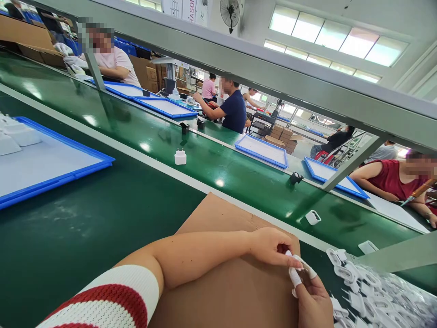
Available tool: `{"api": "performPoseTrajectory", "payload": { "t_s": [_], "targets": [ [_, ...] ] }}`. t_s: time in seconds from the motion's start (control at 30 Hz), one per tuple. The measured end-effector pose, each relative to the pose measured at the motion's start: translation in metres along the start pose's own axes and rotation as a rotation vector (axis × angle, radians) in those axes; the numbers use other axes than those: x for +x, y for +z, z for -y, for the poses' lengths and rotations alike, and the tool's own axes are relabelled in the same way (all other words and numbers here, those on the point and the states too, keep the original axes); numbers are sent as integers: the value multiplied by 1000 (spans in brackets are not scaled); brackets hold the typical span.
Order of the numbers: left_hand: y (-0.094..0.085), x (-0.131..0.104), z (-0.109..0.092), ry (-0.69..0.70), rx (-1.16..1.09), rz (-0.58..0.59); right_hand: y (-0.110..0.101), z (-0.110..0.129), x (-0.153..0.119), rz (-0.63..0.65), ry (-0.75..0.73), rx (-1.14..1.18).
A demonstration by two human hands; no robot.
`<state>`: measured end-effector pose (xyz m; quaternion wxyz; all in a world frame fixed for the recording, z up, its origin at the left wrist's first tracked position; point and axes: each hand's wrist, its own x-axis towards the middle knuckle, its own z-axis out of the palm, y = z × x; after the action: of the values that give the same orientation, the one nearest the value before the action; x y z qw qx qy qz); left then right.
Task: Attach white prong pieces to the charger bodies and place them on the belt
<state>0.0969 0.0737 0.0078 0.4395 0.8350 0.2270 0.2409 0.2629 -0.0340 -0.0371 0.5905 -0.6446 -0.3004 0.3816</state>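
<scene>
Bright windows [336, 36] glow washed-out, high beyond the left hand [271, 246]; nearer it, white glare spots the glossy green belt [246, 184].

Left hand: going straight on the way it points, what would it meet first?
Probably the right hand, whose fingers lie just ahead of the left hand; depth leaves unclear whether they touch.

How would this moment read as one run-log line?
left hand: at right hand; right hand: white finger covers; anything held: unclear; beneath: cardboard sheet; nearby: white plug parts
</scene>
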Motion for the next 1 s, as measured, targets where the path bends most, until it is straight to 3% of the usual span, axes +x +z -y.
{"api": "performPoseTrajectory", "payload": {
  "t_s": [0.13, 0.23, 0.5, 0.9, 1.0],
  "targets": [
    [-2, 0, 0, -108, -224, 101, 1, 3, 0, -68, 65, 98],
    [2, 2, 6, -125, -273, 116, 1, 5, 1, -50, 76, 126],
    [6, 4, 7, -91, -183, 7, 2, 5, 0, -48, 54, 94],
    [3, 8, 10, -152, -133, 30, 7, 9, -8, 36, -24, 99],
    [1, 8, 16, -181, -54, -68, 11, 11, -10, -20, -41, 148]
  ]
}}
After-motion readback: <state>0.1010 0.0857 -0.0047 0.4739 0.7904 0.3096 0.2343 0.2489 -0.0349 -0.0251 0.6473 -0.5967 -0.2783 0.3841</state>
